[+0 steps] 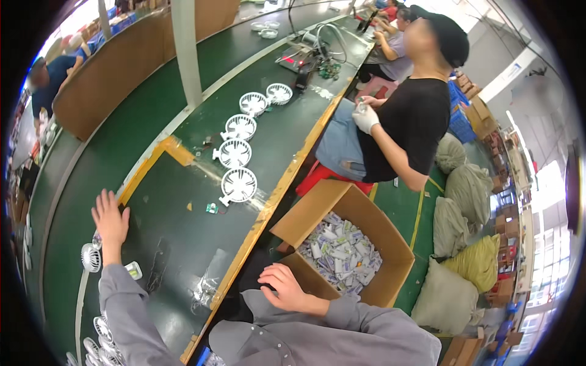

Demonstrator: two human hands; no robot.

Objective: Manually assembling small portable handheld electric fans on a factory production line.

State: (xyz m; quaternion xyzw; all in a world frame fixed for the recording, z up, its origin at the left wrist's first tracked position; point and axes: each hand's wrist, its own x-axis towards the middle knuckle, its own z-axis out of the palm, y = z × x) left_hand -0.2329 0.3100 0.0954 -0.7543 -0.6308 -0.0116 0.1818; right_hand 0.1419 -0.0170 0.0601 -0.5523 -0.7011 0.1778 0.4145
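Observation:
My left hand [112, 222] lies with fingers stretched out at the left edge of the green bench [177, 238], holding nothing. Just below it, a small white fan head [91, 258] rests by that edge, and a white-rimmed piece with a yellow-green middle [133, 270] lies beside my forearm. My right hand [284, 287] hovers near my lap, loosely bent and with nothing visible in it. Closest to it is an open cardboard box [397, 256] full of small white, green and purple cylinders [342, 250]. A row of white round fan frames [238, 185] runs up the bench.
A small green circuit board [212, 208] lies below the nearest fan frame. Farther up are a device with cables [299, 58] and more boards [329, 70]. A co-worker in black [409, 116] sits at the right, handling a small part. Sacks [448, 293] stand behind the box.

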